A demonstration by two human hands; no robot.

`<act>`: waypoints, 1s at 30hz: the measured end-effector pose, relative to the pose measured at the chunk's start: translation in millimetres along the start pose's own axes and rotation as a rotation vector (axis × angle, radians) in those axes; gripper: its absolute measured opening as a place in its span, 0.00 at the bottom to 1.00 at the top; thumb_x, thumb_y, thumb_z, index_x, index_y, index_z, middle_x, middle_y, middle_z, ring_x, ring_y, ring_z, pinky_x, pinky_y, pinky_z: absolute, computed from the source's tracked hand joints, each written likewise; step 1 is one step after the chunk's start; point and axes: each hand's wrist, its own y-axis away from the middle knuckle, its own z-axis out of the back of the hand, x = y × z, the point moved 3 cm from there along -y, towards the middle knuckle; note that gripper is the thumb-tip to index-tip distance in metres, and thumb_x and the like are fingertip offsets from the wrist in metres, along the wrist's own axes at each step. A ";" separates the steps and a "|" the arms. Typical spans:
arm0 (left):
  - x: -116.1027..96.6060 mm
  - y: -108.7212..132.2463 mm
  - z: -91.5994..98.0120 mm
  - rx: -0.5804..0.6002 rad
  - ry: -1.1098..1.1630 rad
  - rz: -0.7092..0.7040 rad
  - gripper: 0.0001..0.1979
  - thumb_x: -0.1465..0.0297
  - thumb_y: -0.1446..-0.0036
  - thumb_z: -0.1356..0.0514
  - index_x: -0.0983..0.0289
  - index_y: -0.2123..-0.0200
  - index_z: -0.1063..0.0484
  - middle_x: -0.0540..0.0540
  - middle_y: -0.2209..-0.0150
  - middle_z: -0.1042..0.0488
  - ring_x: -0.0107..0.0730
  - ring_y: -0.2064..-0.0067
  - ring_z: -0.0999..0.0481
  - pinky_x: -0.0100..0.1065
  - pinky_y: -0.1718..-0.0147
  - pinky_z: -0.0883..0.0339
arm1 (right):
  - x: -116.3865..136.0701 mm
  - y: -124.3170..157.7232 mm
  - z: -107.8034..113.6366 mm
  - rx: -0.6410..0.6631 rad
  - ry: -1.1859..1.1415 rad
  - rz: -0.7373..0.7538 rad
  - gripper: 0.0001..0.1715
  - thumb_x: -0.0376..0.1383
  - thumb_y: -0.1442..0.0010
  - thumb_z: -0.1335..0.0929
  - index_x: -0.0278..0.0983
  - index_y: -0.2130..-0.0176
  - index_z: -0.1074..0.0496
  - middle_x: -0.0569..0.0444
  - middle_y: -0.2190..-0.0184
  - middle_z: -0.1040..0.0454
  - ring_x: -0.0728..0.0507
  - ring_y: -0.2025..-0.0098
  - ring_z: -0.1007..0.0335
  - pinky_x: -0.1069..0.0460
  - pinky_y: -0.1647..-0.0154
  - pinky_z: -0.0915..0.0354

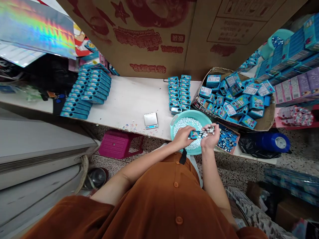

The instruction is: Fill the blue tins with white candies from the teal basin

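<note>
- From my distant seat, I judge spilling to be the main risk: the right hand is palm up and loosely cupped, with loose white pieces lying in it, and a small tilt could let them roll off.
- If they fall inside the turquoise basin, they would probably join the pale pieces there; if they fall to the right, they could mix with the blue-and-silver pieces in the shallow tray.
- I would also be careful with the small blue box: too strong a squeeze by the left hand may bend its walls, which I suppose are thin.
- The near rim of the basin seems to reach beyond the edge of the white table, so a bump could tip it.
- As for position, the box is pinched between the left thumb and fingers, above the basin, on the side towards the right palm.
- The two hands are close together; whether the box touches the right palm, I cannot tell.
</note>
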 end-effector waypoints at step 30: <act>-0.1 -1.0 1.2 -0.064 0.077 -0.033 0.21 0.67 0.53 0.35 0.62 0.54 0.32 0.57 0.55 0.28 0.41 0.52 0.29 0.38 0.54 0.36 | 7.1 4.2 -1.5 0.047 0.065 0.072 0.29 0.47 0.43 0.39 0.37 0.88 0.46 0.57 0.80 0.32 0.49 0.73 0.31 0.51 0.66 0.38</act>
